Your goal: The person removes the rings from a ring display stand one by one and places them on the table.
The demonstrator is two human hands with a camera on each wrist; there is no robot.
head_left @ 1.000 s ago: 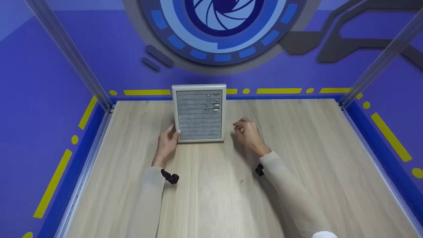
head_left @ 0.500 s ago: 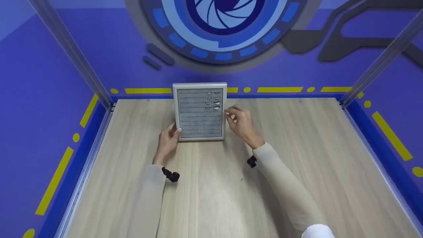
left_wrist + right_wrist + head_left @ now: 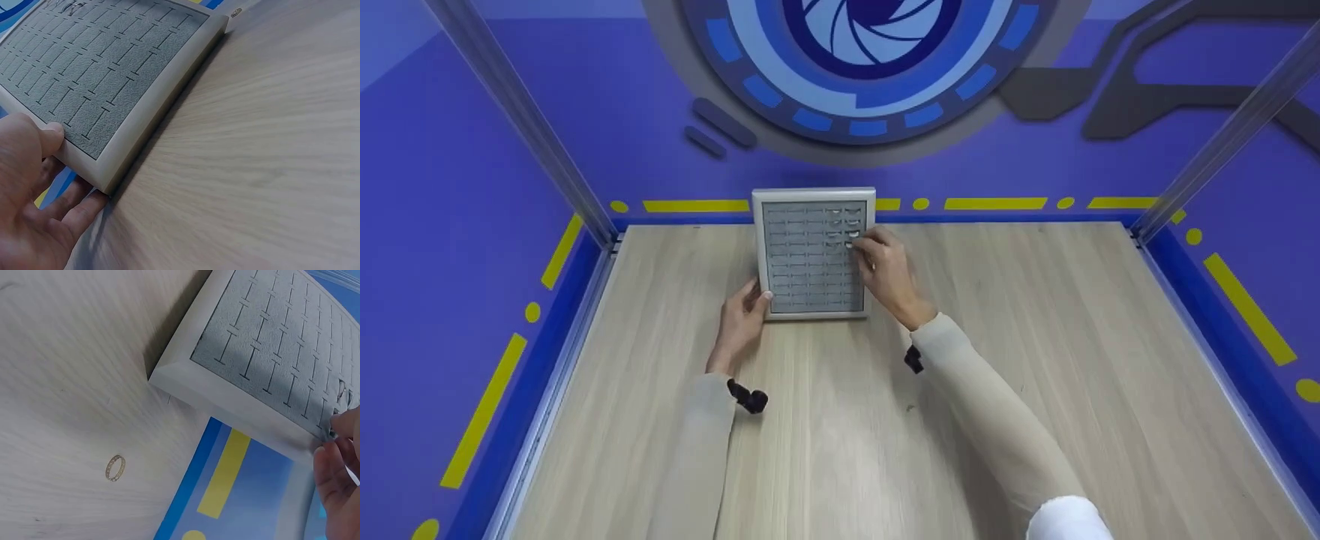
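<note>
A ring display tray (image 3: 814,281), with a pale frame and grey slotted padding, stands propped up near the back wall in the head view. Several silver rings (image 3: 853,223) sit in the slots at its upper right. My left hand (image 3: 740,322) grips the lower left corner, thumb on the front of the frame and fingers behind. At the right edge, my right hand (image 3: 885,270) pinches at the lowest ring of the right column, its fingertips covering most of that ring. In the right wrist view, a gold-toned ring (image 3: 115,468) lies on the table beside the tray.
A light wood table (image 3: 825,450) runs under both arms. Behind it rises a blue printed wall (image 3: 997,176), with side panels and metal posts (image 3: 521,124) at left and right. Dark wrist cameras (image 3: 748,397) hang from the sleeves.
My right hand has moved up and left from the table beside the tray to its right edge, reaching the ring in the slot. My left hand keeps its grip.
</note>
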